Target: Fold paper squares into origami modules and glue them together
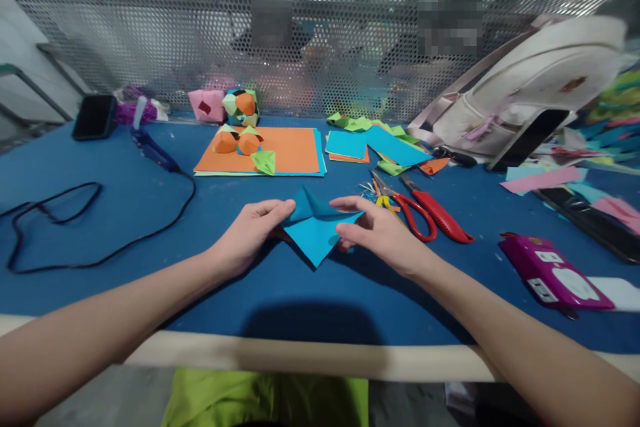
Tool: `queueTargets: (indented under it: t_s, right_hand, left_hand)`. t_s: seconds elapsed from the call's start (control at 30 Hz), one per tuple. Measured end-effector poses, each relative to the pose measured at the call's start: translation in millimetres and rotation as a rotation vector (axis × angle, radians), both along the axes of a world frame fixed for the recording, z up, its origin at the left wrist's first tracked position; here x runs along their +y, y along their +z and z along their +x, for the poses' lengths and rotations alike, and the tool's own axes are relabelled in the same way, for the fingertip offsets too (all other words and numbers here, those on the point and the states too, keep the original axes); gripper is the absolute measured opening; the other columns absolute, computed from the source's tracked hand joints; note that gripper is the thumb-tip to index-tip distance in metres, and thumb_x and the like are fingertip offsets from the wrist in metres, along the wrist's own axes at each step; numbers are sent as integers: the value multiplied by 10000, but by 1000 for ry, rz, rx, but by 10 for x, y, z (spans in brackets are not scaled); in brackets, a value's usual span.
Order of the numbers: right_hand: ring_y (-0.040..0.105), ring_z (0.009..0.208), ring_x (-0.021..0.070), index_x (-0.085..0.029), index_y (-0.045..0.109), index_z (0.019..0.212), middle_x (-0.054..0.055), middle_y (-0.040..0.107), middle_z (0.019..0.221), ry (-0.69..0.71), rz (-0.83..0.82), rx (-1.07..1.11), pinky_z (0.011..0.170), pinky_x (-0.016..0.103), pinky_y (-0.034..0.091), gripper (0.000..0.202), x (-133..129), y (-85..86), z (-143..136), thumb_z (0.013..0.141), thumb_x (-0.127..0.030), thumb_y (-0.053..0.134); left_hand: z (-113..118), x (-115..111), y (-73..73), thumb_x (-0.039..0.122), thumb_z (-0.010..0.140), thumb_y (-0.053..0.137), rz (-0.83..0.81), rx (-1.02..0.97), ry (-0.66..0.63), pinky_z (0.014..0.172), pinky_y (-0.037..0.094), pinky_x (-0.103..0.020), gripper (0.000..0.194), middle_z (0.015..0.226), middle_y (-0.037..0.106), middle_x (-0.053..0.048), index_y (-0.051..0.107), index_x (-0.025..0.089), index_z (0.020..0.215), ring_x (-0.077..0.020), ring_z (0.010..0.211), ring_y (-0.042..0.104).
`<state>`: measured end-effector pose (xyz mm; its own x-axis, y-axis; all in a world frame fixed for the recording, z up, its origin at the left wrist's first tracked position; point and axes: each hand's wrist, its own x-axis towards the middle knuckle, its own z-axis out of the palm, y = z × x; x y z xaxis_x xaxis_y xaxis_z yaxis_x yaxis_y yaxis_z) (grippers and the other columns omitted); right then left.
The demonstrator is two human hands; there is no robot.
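Observation:
A blue sheet of origami paper, partly folded with raised creases, is held just above the table between my two hands. My left hand pinches its left corner between thumb and fingers. On the other side, my right hand grips the right corner, thumb in front and fingers behind. The paper's lower point aims toward me. Just right of my right hand lie red-handled scissors and a red utility knife.
Behind the hands lies an orange paper stack with folded pieces on it. A glue gun trails its cord on the left. Blue paper sheets, a white backpack and a purple power strip are also on the table.

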<state>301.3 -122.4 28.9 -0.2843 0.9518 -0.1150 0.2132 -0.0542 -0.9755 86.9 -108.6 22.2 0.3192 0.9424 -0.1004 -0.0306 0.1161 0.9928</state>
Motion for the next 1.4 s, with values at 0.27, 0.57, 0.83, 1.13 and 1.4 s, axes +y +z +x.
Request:
queueTargets:
  t_s: [0.27, 0.57, 0.83, 1.13, 1.4]
  right_hand:
    - [620, 544, 141, -188, 570, 891, -30, 604, 611, -165, 20, 104, 583, 310, 535, 221, -5, -19, -91, 690, -267, 616]
    - [557, 442, 121, -190, 527, 784, -50, 572, 521, -151, -9, 118, 487, 256, 452, 197, 0, -18, -81, 708, -335, 636]
    - [566, 480, 129, -188, 546, 873, -47, 559, 540, -72, -5, 60, 513, 268, 442, 317, -22, -42, -90, 708, -433, 661]
    - [515, 614, 103, -205, 450, 849, -35, 524, 723, -89, 40, 144, 559, 252, 452, 267, -122, -19, -249, 692, -313, 637]
    - [554, 732, 132, -183, 478, 975, 11, 586, 837, -138, 57, 87, 653, 279, 459, 326, -36, -148, -220, 690, -265, 613]
  left_hand:
    - [16, -39, 37, 501, 801, 547, -33, 54, 72, 728, 469, -283, 381, 817, 641, -48, 664, 139, 810, -158, 763, 585]
    - [-45, -117, 124, 428, 607, 752, 627, 560, 28, 1098, 221, -438, 522, 1317, 538, -100, 633, 208, 1066, -316, 1301, 362]
    - [31, -108, 135, 375, 770, 582, 193, 309, 3, 657, 453, -269, 220, 710, 637, 4, 631, 161, 772, -158, 681, 577]
    - [125, -114, 8, 265, 726, 644, -12, -61, 143, 584, 423, -205, 147, 700, 588, 48, 554, 163, 781, -85, 611, 520]
    - [186, -131, 34, 113, 676, 617, -227, -376, 142, 697, 505, -267, 200, 783, 672, 6, 594, 160, 870, -134, 720, 630]
